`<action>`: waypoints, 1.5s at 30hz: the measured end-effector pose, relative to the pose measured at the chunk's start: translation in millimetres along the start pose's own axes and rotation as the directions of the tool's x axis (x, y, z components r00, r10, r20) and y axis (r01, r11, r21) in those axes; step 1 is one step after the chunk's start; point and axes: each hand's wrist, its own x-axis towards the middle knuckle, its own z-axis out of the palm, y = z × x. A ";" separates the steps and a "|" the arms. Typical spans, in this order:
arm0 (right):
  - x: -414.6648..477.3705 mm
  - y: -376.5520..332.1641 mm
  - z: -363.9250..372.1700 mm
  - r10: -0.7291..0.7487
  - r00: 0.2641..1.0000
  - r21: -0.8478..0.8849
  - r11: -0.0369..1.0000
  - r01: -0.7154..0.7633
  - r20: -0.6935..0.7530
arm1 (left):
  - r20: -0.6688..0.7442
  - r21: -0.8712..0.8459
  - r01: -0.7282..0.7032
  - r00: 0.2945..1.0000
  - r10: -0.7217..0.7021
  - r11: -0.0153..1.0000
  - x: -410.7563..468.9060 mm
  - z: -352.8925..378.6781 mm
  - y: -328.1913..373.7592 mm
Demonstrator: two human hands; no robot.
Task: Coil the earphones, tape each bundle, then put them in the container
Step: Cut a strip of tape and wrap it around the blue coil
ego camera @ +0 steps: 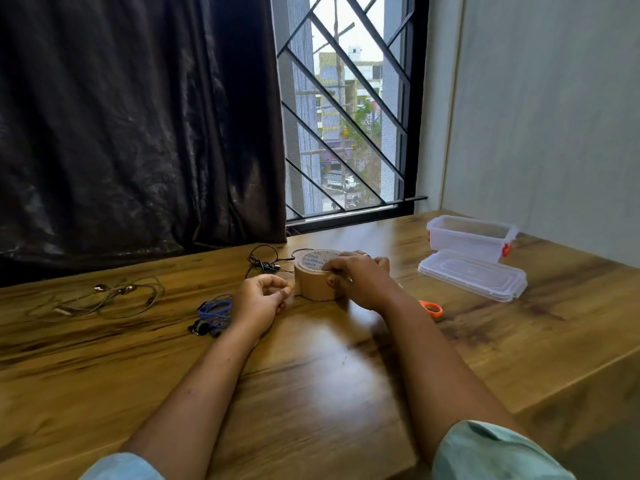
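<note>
Tape roll point(313, 280) sat flat on the wooden table point(311, 368) at frame centre. Right hand point(358, 278) gripped it from the right side, fingers curled over the top rim and thumb on the side wall. Left hand point(263, 301) was just left of the roll with fingers curled and thumb against index at the roll's edge; couldn't tell whether a tape end was pinched between them. Blue earphones point(214, 313) lay bundled just left of the left hand. Black earphones point(265, 263) were loose above the roll in frame, one loop touching it. Pale earphones point(110, 299) were spread out at far left. Clear container point(471, 237) stood open at right, well apart from the hands, its lid point(472, 278) flat just below it. Orange scissors handle point(431, 308) showed right of the right forearm, the rest hidden.
</note>
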 end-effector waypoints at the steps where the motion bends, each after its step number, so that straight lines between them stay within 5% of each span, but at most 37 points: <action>1: 0.2 -0.2 -0.2 0.007 1.000 0.003 1.000 -0.007 -0.003 | -0.003 0.015 0.001 1.000 -0.001 1.000 -0.4 -0.1 0.4; 8: -13.5 -3.0 -5.6 0.175 0.978 0.012 0.984 -0.175 -0.114 | 0.061 -0.023 0.024 0.998 -0.022 0.999 -1.2 -7.0 5.6; 11: -30.1 -2.6 -12.1 0.336 0.926 -0.082 0.932 -0.353 -0.174 | 0.097 -0.025 -0.014 0.995 0.017 1.000 -7.0 -5.5 8.1; 16: -59.6 2.0 -24.8 0.572 0.811 -0.288 0.761 -0.581 -0.124 | 0.136 0.255 -0.176 0.980 0.145 0.951 -17.8 4.0 16.4; 20: -65.8 -6.4 -25.1 0.552 0.832 -0.263 0.794 -0.547 -0.065 | 0.140 0.419 -0.220 0.974 0.176 0.881 -22.8 8.4 20.2; 25: -70.2 -12.7 -22.5 0.468 0.882 -0.397 0.821 -0.409 0.059 | 0.125 0.391 -0.200 0.979 0.163 0.898 -19.8 8.4 15.8; 35: -71.0 -28.0 -38.3 0.523 0.848 -0.314 0.821 -0.476 0.083 | 0.121 0.553 -0.209 0.978 0.171 0.806 -18.8 15.1 17.1; 45: -68.7 -41.0 -35.5 0.426 0.895 -0.390 0.852 -0.349 0.132 | -0.082 0.605 -0.052 0.989 0.126 0.795 -4.1 0.6 5.7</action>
